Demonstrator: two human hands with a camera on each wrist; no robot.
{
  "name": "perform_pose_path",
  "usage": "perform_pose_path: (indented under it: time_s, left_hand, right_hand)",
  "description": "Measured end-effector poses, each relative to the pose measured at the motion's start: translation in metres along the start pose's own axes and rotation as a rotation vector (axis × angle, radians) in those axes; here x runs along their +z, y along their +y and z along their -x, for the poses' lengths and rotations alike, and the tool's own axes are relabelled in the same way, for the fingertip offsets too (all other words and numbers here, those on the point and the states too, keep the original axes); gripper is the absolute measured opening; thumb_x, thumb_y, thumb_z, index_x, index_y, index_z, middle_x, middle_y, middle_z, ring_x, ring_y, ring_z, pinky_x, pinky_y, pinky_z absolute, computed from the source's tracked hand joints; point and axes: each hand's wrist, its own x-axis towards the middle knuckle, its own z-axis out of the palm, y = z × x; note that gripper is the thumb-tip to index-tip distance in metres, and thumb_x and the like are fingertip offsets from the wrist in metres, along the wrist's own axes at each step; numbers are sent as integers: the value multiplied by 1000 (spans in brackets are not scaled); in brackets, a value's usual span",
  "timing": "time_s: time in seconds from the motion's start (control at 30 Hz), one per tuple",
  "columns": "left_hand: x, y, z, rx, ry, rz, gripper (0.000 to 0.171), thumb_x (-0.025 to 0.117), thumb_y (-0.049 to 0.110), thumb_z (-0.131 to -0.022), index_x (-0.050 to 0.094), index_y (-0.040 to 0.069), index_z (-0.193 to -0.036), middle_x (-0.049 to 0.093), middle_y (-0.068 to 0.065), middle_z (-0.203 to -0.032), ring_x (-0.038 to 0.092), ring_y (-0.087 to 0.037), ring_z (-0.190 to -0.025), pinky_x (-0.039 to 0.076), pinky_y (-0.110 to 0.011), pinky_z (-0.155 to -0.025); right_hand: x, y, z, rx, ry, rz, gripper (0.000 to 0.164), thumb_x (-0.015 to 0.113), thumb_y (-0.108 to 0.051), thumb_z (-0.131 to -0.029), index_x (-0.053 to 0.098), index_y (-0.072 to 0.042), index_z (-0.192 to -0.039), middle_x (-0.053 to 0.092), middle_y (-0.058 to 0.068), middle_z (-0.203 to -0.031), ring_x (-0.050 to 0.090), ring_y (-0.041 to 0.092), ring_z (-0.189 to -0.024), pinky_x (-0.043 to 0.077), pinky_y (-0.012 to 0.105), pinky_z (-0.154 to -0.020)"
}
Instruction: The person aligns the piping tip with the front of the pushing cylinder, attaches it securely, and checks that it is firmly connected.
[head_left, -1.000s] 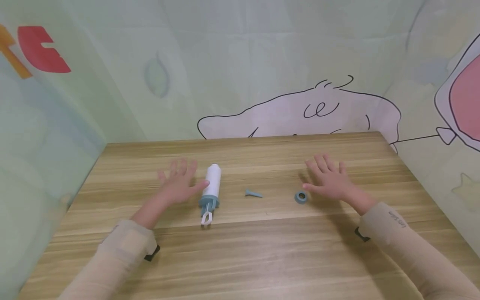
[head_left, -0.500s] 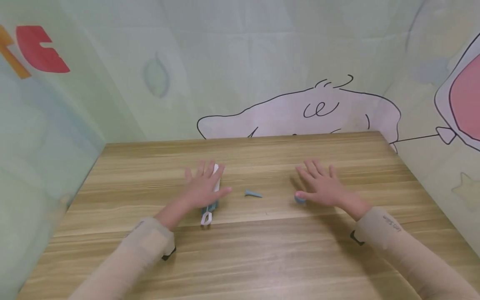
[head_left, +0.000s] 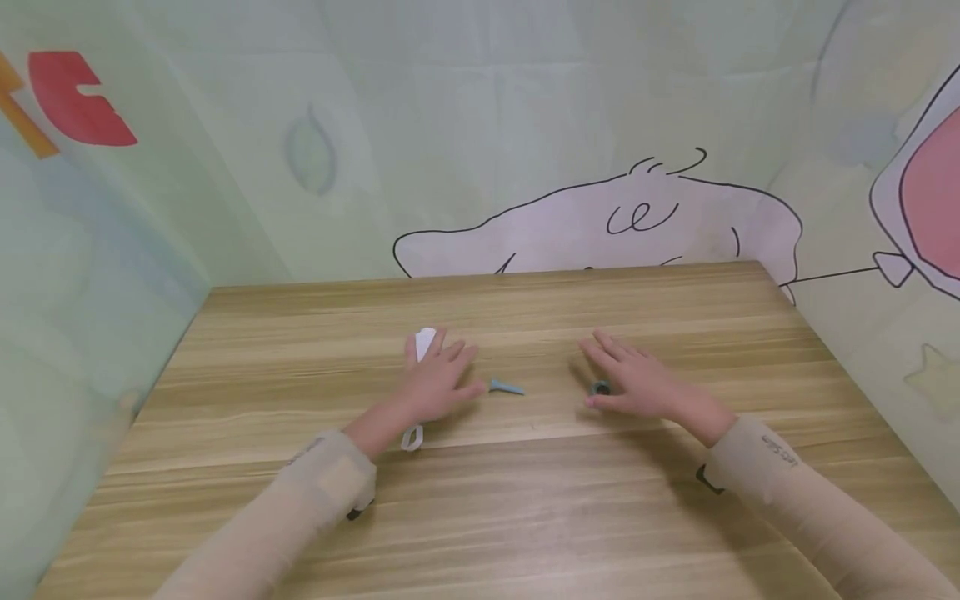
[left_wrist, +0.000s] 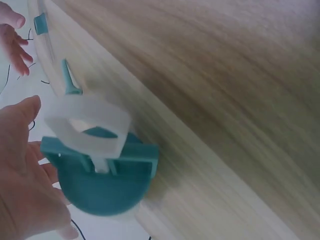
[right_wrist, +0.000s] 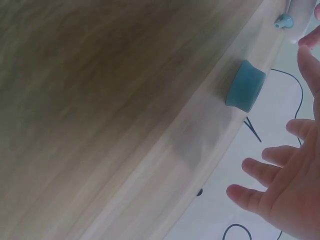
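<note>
A syringe-like dispenser lies on the table, its white barrel (head_left: 424, 340) mostly hidden under my left hand (head_left: 433, 390). Its white loop handle (head_left: 412, 437) sticks out below that hand. In the left wrist view, the dispenser's teal collar (left_wrist: 105, 192) is large and close beside the left palm, whose fingers are spread and not wrapped round it. My right hand (head_left: 647, 385) hovers with fingers extended by a small teal ring (head_left: 601, 388), partly overlapping it in the head view. The right wrist view shows the ring apart from the fingers. Between both hands lies a teal cone-shaped nozzle (head_left: 507, 387).
The wooden table (head_left: 525, 517) ends at a back edge against a printed fabric wall (head_left: 465, 125) with cartoon drawings. More fabric stands along both sides. Dark straps (head_left: 711, 479) show at the sleeve cuffs.
My left hand has moved right, from beside the dispenser to over it. The right hand has shifted slightly left and nearer the ring. Dispenser, nozzle and ring stay in place.
</note>
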Motion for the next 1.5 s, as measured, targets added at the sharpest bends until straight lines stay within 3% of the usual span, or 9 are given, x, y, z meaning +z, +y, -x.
perform_pose_path:
  time_s: [0.27,0.53,0.8,1.1,1.5]
  left_hand:
    - [6,8,-5,38,30,-5,49,48,42,-86,47,14,-127,48,-6,-131,22,-34,-132,-3,-63,-101]
    - [15,13,-14,69,40,-44,41,56,32,-83,54,12,-119,57,-7,-120,45,-29,-115,28,-47,-95]
    - [17,17,-21,103,57,-31,35,61,22,-80,60,5,-110,66,-8,-101,60,-22,-96,42,-37,-89]
    - [21,19,-26,77,63,21,28,63,21,-79,63,7,-103,67,-3,-83,52,-10,-62,46,-24,-62]
    - [25,20,-29,36,40,55,21,62,18,-79,65,7,-97,62,1,-71,52,-9,-62,46,-24,-60]
  right_hand:
    - [0,-1,-1,-65,61,-7,80,65,-42,-75,29,-8,-138,33,23,-137,40,41,-119,35,54,-95]
    - [2,-2,-2,-51,45,-27,69,69,-31,-74,40,-6,-131,47,17,-126,51,31,-107,43,45,-89]
    - [4,0,-1,-34,15,-70,54,69,-25,-74,50,-5,-121,53,16,-116,56,21,-89,48,39,-77]
    - [7,3,-2,-41,13,-93,40,71,-21,-72,58,-6,-107,58,9,-100,54,15,-83,48,30,-70]
    - [11,5,-3,-61,27,-121,30,71,-17,-72,61,-7,-99,59,4,-90,54,14,-79,48,28,-67]
